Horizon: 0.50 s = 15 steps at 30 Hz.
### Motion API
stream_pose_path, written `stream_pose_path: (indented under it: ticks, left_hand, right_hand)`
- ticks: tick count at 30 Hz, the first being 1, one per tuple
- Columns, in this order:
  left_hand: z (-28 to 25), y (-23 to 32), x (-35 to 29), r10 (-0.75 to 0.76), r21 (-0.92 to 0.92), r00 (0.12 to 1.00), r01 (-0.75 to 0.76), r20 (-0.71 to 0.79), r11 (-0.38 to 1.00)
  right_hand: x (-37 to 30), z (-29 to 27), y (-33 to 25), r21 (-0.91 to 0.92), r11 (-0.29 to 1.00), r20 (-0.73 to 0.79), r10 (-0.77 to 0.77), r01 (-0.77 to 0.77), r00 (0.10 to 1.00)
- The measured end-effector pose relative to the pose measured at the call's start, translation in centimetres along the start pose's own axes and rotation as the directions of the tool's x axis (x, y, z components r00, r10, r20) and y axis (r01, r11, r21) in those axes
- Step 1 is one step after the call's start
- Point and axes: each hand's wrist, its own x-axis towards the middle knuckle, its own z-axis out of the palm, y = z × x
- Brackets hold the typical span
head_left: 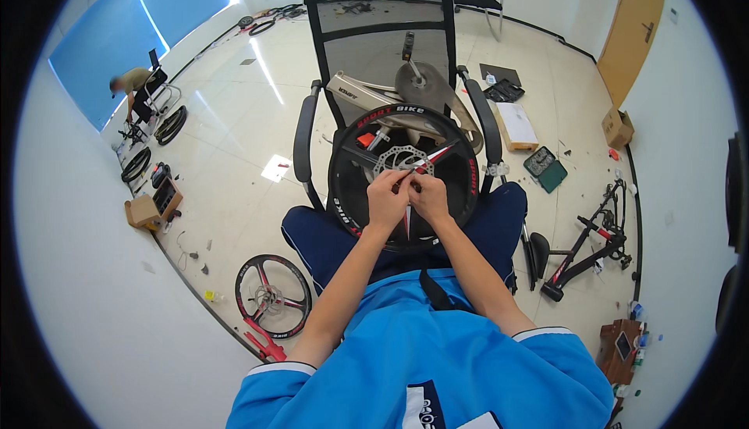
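A black bicycle wheel (470, 165) with a few broad spokes lies tilted against my lap and the chair in front of me. At its hub sits a silver brake disc (388, 156). My left hand (387, 199) and my right hand (428, 195) meet just over the near side of the disc, fingers pinched together. A small dark thing shows between the fingertips, too little of it to name. Behind the wheel, a beige bicycle frame (355, 92) with a crank and a round chain guard (421, 84) rests on the chair seat.
The mesh office chair (380, 11) faces me, an armrest on each side. On the floor lie another wheel (304, 304), a red fork (265, 343), a black bike frame (589, 253), an open green tool case (550, 173) and cardboard boxes (618, 128). Far left, another person (139, 81) bends over parts.
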Motion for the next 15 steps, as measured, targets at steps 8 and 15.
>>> stream_pose_path:
  ticks: [8, 15]
  left_hand:
    - [-1.8, -1.0, 1.8, 0.330, 0.049, 0.888, -0.363, 0.322, 0.930]
    - [-3.5, -1.1, 4.5, 0.453, -0.001, 0.735, -0.524, 0.505, 0.852]
  right_hand:
    - [-0.2, -0.9, -1.5, 0.113, 0.991, 0.063, 0.062, -0.069, 0.996]
    - [0.2, -0.8, -1.2, 0.132, 0.988, 0.085, 0.069, -0.080, 0.994]
